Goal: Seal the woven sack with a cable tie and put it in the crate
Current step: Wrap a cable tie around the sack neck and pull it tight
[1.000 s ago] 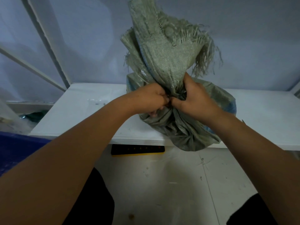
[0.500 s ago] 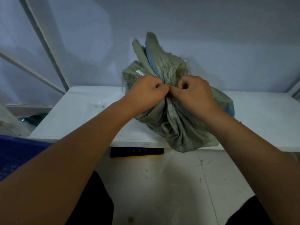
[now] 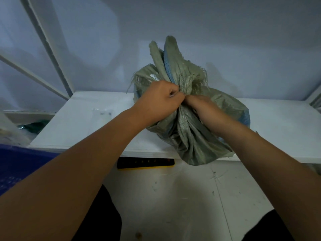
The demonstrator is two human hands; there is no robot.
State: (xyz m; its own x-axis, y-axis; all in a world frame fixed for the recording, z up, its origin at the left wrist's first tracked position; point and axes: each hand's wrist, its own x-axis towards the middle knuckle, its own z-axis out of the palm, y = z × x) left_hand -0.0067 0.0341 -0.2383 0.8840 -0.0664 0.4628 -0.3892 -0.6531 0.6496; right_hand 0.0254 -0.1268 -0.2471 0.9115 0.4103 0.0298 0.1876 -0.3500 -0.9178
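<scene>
Sack (image 3: pixel 191 136): one, on the white table (image 3: pixel 78 129), belly overhanging the front edge.
Axis: roughly upright; the gathered neck and frayed mouth point up, leaning away.
Hands: two, touching at the neck.
Left hand (image 3: pixel 159 100): fisted round the neck.
Right hand (image 3: pixel 203 108): blurred, with fingers pinching the neck.
Below: one black power strip (image 3: pixel 145 163).

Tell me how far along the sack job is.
Done: the sack has its mouth bunched into a neck. In hand: left hand and right hand grip that neck; no tie visible. Left: the sack sits on the table, not in the crate.
</scene>
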